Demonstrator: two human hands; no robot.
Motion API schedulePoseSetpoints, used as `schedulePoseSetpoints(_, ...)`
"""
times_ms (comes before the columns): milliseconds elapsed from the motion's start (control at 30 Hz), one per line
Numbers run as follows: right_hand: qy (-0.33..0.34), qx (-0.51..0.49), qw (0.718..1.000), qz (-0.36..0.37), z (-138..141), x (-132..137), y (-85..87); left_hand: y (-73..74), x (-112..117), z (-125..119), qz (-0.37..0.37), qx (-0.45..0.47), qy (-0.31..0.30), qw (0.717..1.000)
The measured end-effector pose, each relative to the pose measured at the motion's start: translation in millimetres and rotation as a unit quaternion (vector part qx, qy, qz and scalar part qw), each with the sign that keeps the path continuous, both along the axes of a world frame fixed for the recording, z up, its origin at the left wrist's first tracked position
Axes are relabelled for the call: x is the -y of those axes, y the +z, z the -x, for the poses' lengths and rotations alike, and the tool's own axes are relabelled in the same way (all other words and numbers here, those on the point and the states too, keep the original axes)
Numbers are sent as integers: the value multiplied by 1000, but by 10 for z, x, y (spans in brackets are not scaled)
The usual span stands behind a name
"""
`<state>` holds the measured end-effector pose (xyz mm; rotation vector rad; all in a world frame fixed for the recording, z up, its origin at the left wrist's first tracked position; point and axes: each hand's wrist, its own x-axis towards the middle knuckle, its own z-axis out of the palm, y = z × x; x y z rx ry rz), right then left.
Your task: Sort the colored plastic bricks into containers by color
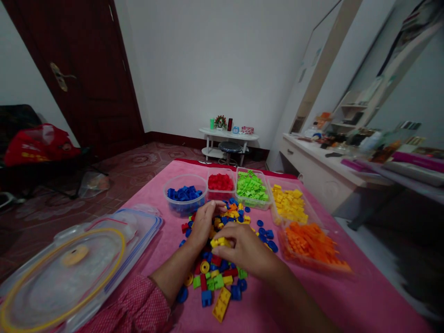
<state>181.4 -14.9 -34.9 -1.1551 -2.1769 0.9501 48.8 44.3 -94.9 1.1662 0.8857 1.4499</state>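
Note:
My right hand (244,247) pinches a yellow toy building brick (221,242) between thumb and fingers, just above the mixed pile. My left hand (205,224) reaches over the far left side of the pile, its fingers stretched to the right; nothing shows in it, though its palm side is hidden. Under and around both hands lie loose blue, red, green, yellow and orange pieces. Nearest me are a long yellow brick (221,304), a blue brick (206,298) and a green brick (218,281). My hands and forearms cover part of the pile.
Beyond the pile stand tubs of blue bricks (185,213), red bricks (221,196) and green bricks (239,203). Boxes of yellow bricks (289,203) and orange pieces (312,245) stand to the right. Clear lids (138,231) lie stacked left on the pink cloth (166,240).

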Motion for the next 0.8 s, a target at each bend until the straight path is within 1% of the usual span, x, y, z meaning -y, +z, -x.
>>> schedulePoseSetpoints(33, -25, -62, 997, 38, -50, -38, 47, -5, -1, 2, -1, -6, -4, 1000)
schedulePoseSetpoints(67, -57, -127, 987, 74, -119, -79, 97, -11, -5, 3, -4, -15, -7, 1000)
schedulePoseSetpoints(133, -131, -249, 952, 119, -321, -181, 195, -31, -16, 2, -10, -33, -8, 999)
schedulePoseSetpoints(200, -215, -335, 912, 96, -607, -328, 277, -53, -31, -3, -15, -42, -1, 999)
schedulePoseSetpoints(233, -248, -347, 900, 85, -772, -422, 310, -64, -38, -5, -16, -44, 2, 999)
schedulePoseSetpoints(300, -304, -319, 896, 64, -1118, -645, 359, -83, -50, -9, -20, -48, 2, 999)
schedulePoseSetpoints(367, -361, -243, 900, 41, -1437, -882, 391, -98, -59, -10, -22, -53, -1, 998)
schedulePoseSetpoints(400, -380, -194, 904, 36, -1572, -991, 403, -104, -63, -9, -22, -56, -2, 998)
schedulePoseSetpoints(467, -402, -163, 901, 26, -1783, -1168, 420, -112, -67, -8, -20, -60, -4, 998)
schedulePoseSetpoints(533, -416, -137, 899, 12, -1918, -1281, 425, -112, -67, -6, -20, -66, -4, 998)
schedulePoseSetpoints(633, -428, -79, 900, -12, -2025, -1367, 398, -92, -57, -5, -24, -74, -3, 997)
schedulePoseSetpoints(733, -414, 0, 910, -24, -2096, -1421, 341, -62, -42, -3, -21, -87, -1, 996)
schedulePoseSetpoints(800, -397, 72, 915, -18, -2146, -1454, 296, -56, -38, -2, -19, -96, 0, 995)
